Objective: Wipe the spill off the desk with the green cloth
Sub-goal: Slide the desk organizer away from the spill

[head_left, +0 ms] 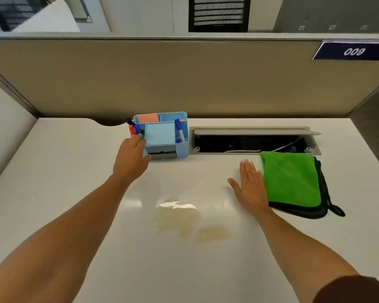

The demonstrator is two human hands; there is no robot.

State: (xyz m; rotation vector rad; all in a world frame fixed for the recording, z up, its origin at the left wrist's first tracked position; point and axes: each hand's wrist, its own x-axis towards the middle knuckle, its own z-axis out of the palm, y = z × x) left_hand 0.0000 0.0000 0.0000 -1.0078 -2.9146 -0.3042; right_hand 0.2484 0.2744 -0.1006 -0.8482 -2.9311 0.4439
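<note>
Cloth (291, 182), bright green with a dark trim and a dark hanging loop, is seen folded flat toward the right edge of the tabletop (74, 215), just in front of an open cable tray (254, 141) set in near the back edge. The right hand (251, 189) is laid flat, fingers spread and straight, its outer side touching the cloth's left edge; nothing is held, so its grip is wide. The left hand (130, 159) is reached out to the front left corner of a blue organiser (162, 134) near the back edge; its fingers are loosely curved against that corner, and whether the grip is closed on anything cannot be told. Markers and pink and blue note pads are held in the organiser. A spill (184, 219), pale tan and glossy, is spread on the white tabletop between the forearms, nearer the front edge. A beige partition (184, 77) bearing a dark number plate (352, 51) is seen behind.
</note>
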